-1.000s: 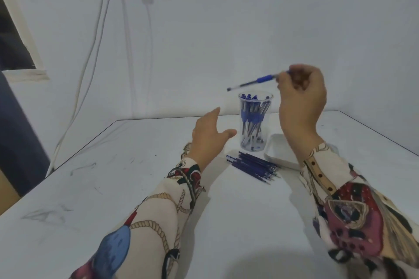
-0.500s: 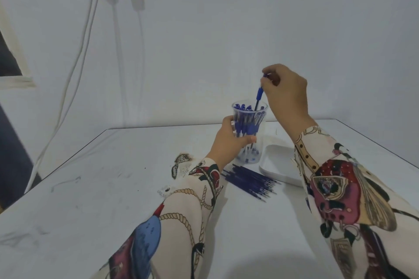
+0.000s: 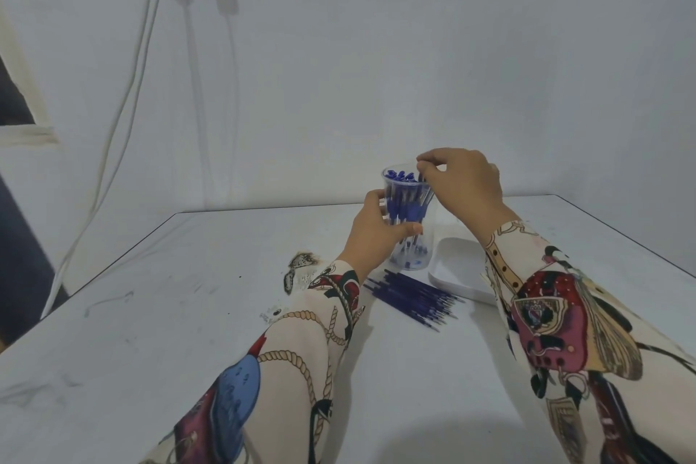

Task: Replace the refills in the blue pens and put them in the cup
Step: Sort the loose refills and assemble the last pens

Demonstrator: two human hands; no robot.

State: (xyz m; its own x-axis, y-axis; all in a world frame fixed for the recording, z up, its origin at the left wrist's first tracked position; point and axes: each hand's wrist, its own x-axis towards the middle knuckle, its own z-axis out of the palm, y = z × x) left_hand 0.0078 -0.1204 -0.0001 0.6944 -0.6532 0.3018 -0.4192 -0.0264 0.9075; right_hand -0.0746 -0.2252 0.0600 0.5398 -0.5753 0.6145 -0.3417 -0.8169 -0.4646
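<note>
Steadying the cup (image 3: pixel 407 222) at the table's (image 3: pixel 188 313) far side, the left hand (image 3: pixel 376 234) wraps its wall; right hand (image 3: pixel 461 181) fingertips pinch a pen (image 3: pixel 420 177) at the rim. Lower it straight, then let go gently.

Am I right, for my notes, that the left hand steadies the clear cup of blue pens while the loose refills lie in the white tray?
Not quite: the head view shows the refills lying on the table beside the white tray. The left hand does grip the cup.
</note>
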